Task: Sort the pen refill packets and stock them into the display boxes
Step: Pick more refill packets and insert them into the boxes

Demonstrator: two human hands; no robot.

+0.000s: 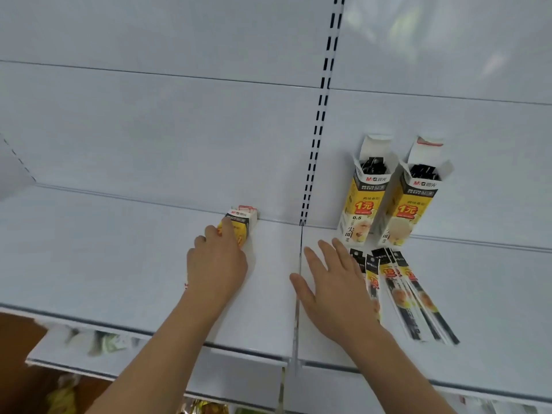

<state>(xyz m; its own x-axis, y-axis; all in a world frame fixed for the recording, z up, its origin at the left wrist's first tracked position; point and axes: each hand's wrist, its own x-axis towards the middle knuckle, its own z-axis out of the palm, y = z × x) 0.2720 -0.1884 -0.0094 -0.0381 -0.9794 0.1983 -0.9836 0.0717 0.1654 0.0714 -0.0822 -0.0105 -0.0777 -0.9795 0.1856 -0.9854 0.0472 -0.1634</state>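
On a white shelf (119, 249), my left hand (216, 262) grips a yellow and white display box (242, 224) that lies on its side near the back wall. My right hand (334, 282) is spread flat, fingers straight, over the left edge of several pen refill packets (409, 294) lying on the shelf. Two yellow display boxes, one on the left (363, 198) and one on the right (410, 201), stand upright with open tops against the back wall, both holding black refills.
A slotted black upright (316, 130) runs down the white back panel and a seam divides the shelf between my hands. A lower shelf (149, 351) with blurred goods shows at bottom left.
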